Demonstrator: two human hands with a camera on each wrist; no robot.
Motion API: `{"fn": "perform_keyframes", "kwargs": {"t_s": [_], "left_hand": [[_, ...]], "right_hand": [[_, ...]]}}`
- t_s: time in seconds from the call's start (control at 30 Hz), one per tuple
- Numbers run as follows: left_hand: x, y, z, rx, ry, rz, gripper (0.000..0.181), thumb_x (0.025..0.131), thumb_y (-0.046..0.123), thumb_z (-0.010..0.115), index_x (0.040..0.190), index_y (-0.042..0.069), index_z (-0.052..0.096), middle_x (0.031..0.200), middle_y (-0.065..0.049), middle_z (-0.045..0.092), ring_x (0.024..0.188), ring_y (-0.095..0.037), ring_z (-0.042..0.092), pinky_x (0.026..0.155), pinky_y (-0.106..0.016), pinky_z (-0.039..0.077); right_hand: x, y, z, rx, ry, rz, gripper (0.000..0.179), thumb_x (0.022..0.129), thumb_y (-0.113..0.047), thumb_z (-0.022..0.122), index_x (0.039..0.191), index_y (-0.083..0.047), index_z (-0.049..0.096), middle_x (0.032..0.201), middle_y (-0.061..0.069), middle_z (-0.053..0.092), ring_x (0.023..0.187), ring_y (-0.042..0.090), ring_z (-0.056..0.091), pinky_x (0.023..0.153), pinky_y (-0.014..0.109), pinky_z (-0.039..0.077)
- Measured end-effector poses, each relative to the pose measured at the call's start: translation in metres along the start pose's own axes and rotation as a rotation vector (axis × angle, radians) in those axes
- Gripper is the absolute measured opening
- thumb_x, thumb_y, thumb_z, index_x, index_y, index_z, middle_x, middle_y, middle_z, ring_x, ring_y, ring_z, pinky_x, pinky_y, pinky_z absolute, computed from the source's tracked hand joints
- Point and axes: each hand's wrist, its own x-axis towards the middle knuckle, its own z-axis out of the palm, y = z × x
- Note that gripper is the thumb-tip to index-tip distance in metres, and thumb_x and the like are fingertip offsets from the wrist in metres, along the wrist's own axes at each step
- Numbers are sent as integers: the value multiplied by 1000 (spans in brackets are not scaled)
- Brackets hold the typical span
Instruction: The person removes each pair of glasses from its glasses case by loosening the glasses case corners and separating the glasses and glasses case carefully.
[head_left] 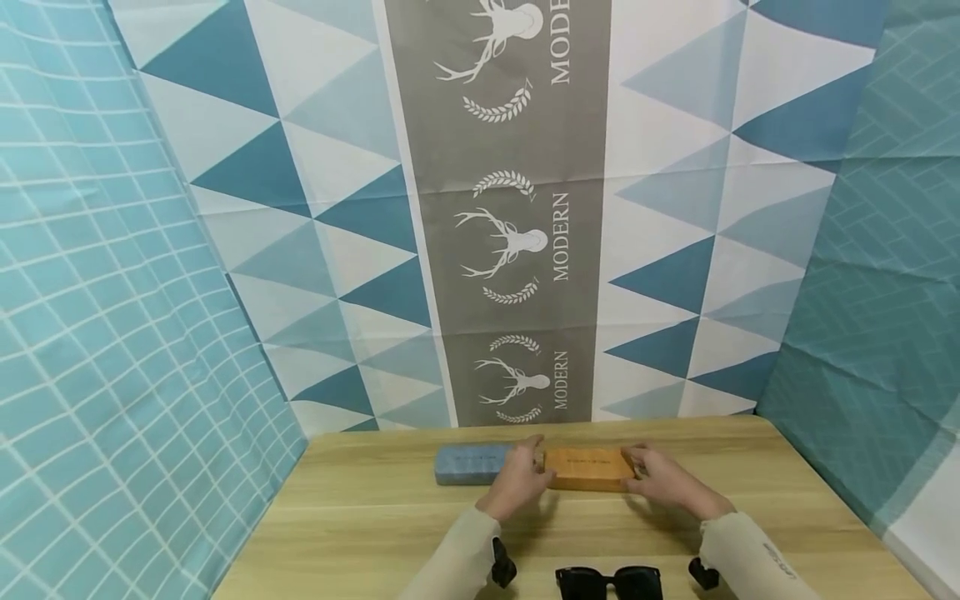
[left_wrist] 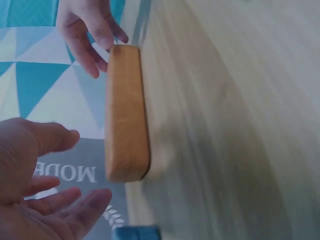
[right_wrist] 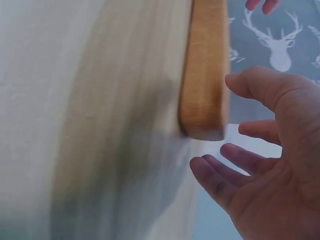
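Note:
An orange glasses case (head_left: 588,469) with small dark lettering on top lies lengthwise on the wooden table. A matching blue glasses case (head_left: 468,464) lies to its left. Between the two cases my left hand (head_left: 517,477) hovers at the orange one's left end; in the left wrist view, its fingers are spread apart from the case. At the opposite end is my right hand (head_left: 663,479), its fingers loosely extended. The right wrist view has its thumb close to the case's edge; whether it touches cannot be told. Neither hand grips anything.
Black sunglasses (head_left: 609,581) lie at the near edge of the view, between the forearms. A patterned cloth wall (head_left: 517,250) rises behind the wooden table (head_left: 360,517), with tiled-print cloth (head_left: 135,333) on the left and teal cloth (head_left: 870,375) on the right.

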Motion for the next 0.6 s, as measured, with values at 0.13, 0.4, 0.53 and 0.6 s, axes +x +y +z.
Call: {"fn": "perform_keyframes", "kwargs": {"t_s": [0.13,0.4,0.53,0.6], "left_hand": [[-6,-1,-12,77,15,65,67,91,16,77,147,-5,49,146,-25,55,122,-37,62,104,-49,52],[-22,-18,-49,172,-23,92,82,88,35,80,155,6,43,155,-19,46,139,-40,48,104,-56,49],[-31,-35,-68,213,-35,93,87,86,39,81,157,9,40,156,-17,44,140,-39,47,104,-56,49],[-35,-43,-76,223,-27,106,88,85,40,82,156,8,41,155,-19,43,139,-41,47,103,-58,49]], "right_hand": [[-2,-9,-7,6,11,-20,67,95,-19,75,146,11,47,142,39,49,119,48,60,88,56,55],[12,-35,-8,-91,78,-79,72,95,-33,76,150,3,47,146,33,50,131,53,51,98,65,48],[23,-48,-2,-69,69,-99,74,94,-36,75,152,1,46,148,32,49,131,52,51,99,64,49],[29,-55,1,-49,53,-101,76,94,-38,75,152,1,45,148,32,47,132,51,51,100,64,48]]}}
